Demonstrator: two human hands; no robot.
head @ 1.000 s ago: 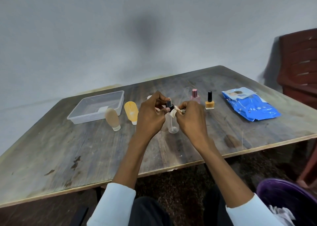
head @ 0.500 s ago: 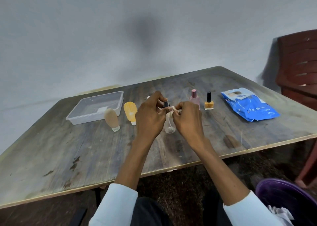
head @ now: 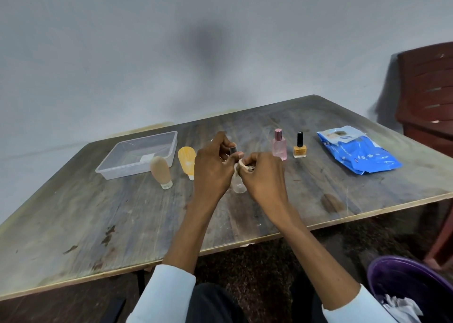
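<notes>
Over the middle of the wooden table, my left hand grips a small clear bottle with a dark cap near its top. The bottle's round base shows between my two hands. My right hand pinches a small crumpled wipe against the side of the bottle. Most of the bottle's body is hidden behind my fingers.
A clear plastic tray sits at the back left, with a tan squeeze tube and a yellow tube beside it. A pink perfume bottle, an orange nail polish and a blue wipes pack lie right. A dark red chair and a purple bin stand at the right.
Both hands have stayed together on the bottle, and the right hand's wipe has shifted slightly along the bottle's side.
</notes>
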